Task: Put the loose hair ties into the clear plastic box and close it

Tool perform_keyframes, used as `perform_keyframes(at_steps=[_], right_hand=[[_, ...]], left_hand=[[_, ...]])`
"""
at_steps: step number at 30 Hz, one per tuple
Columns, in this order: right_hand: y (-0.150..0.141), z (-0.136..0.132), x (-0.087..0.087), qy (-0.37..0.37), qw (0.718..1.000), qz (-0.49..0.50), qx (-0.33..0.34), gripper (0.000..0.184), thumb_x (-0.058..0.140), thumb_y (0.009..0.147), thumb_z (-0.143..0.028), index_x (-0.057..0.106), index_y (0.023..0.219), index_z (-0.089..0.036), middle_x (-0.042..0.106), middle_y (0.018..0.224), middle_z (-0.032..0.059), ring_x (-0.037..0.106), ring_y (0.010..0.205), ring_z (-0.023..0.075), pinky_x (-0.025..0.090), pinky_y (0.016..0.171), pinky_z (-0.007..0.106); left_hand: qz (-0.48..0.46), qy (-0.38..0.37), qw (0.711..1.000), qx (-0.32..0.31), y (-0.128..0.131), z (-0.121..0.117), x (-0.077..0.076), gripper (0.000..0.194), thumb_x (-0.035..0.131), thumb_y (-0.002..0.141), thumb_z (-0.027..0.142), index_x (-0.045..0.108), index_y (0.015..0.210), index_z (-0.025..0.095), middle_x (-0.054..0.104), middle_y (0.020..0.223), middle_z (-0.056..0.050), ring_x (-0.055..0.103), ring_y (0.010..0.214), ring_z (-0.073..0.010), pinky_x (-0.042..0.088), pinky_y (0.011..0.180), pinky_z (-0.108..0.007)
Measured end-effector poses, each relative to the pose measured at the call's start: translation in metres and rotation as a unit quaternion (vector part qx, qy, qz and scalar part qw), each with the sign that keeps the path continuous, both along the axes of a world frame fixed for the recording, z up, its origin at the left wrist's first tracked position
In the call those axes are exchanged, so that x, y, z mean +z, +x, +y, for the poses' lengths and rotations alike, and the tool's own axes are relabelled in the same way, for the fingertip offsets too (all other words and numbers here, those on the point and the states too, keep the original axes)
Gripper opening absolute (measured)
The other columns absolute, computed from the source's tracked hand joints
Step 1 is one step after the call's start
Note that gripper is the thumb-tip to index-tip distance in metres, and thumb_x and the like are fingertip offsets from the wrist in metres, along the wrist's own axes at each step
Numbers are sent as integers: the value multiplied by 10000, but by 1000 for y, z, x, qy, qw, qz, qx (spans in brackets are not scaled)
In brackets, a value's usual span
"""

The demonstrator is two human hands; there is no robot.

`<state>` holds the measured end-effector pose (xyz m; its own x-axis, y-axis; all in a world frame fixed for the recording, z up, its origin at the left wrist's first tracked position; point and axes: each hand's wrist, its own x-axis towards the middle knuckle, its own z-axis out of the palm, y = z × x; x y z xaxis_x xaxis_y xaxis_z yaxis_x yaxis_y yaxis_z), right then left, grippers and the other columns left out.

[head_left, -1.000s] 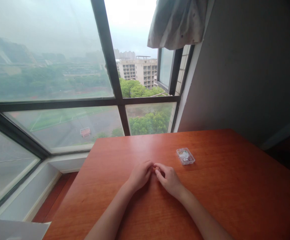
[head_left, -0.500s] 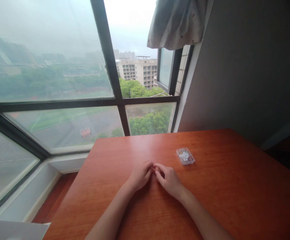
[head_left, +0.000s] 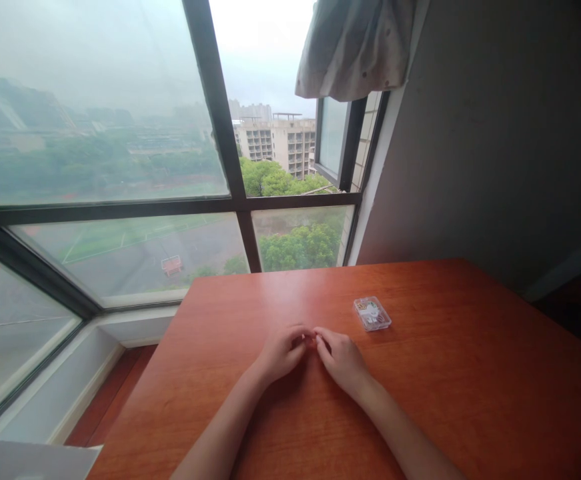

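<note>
My left hand (head_left: 281,352) and my right hand (head_left: 341,360) rest on the reddish wooden table (head_left: 470,400), fingertips meeting in a pinch. Between the fingertips sits a tiny reddish-orange item (head_left: 311,341), too small to name. Both hands have their fingers curled and pressed together round it. A small clear plastic box (head_left: 372,313) with several coloured bits inside lies on the table just beyond and to the right of my right hand, its lid shut as far as I can see.
A large window with dark frames (head_left: 220,147) fills the left and far side, showing buildings and trees outside. A grey wall (head_left: 495,133) stands to the right, a bunched curtain (head_left: 355,47) above. A white sheet's corner (head_left: 30,460) shows at the bottom left.
My hands have stayed at the same place; the fingertips shifted slightly against each other and my right hand's fingers closed a little more over the tiny item.
</note>
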<state>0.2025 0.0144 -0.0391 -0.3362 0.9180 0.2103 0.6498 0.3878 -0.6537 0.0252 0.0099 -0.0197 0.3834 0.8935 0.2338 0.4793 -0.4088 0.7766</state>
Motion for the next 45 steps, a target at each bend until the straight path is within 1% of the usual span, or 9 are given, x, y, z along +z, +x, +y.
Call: perform_keyframes(at_steps=[3,12,19,23,27,30,34,39,45], right_hand=[[0,0,1,8,1000,-14,10,277,421,917,-193,672,1031,-221,731,963,56,675,904,208,445,765,256],[1,-2,4,8,999,-43,11,259,432,906,-179,677,971,-232,736,897,30,679,836,191,422,699,237],[1,-1,4,1,999,-39,5,243,434,890,-167,660,959,-228,731,858,23,675,800,172,405,684,225],[1,-1,3,-9,1000,-27,0,232,443,884,-169,649,973,-230,730,847,15,674,796,168,400,682,221],[1,-1,3,-14,999,-31,-9,228,450,878,-163,631,998,-232,725,827,6,669,766,168,385,652,222],[0,-2,3,-20,999,-40,-12,218,454,875,-160,619,1002,-225,719,805,7,665,754,168,374,637,221],[-1,-2,4,-15,998,-57,-17,194,452,877,-166,613,970,-221,714,806,18,656,749,170,351,613,222],[-1,-2,5,-4,997,-73,-12,190,442,877,-164,610,939,-225,704,784,16,646,717,168,322,588,226],[0,-3,4,-7,998,-65,-9,194,448,888,-177,612,981,-226,711,805,11,648,733,165,322,595,226]], left_hand=[[-14,-5,1000,-6,0,0,-1,222,513,834,130,705,940,166,668,845,-49,555,709,-133,426,677,-229],[-8,-20,1000,-11,1,1,-2,230,514,813,104,721,898,155,678,822,-50,562,684,-129,422,646,-221],[-20,-23,1000,-9,0,1,-1,326,477,724,20,731,877,155,690,847,-50,584,715,-131,437,669,-218],[-26,-29,999,-5,0,1,-2,357,468,698,16,738,885,156,691,843,-48,589,723,-130,446,675,-217],[-42,-42,998,-8,0,1,-3,383,469,708,29,735,952,156,702,870,-54,604,750,-137,460,703,-227],[-58,-58,996,-17,-1,1,-3,367,480,732,45,735,971,157,709,879,-58,615,767,-144,464,722,-237],[-66,-75,995,-22,-2,1,1,332,507,793,111,726,1038,157,708,839,-51,601,732,-139,456,688,-230],[-73,-89,993,-30,-3,0,3,300,522,835,180,724,1056,159,714,884,-57,610,770,-150,464,719,-240],[-74,-98,992,-26,-4,0,0,298,536,849,223,718,1072,147,712,867,-62,609,771,-155,467,709,-242]])
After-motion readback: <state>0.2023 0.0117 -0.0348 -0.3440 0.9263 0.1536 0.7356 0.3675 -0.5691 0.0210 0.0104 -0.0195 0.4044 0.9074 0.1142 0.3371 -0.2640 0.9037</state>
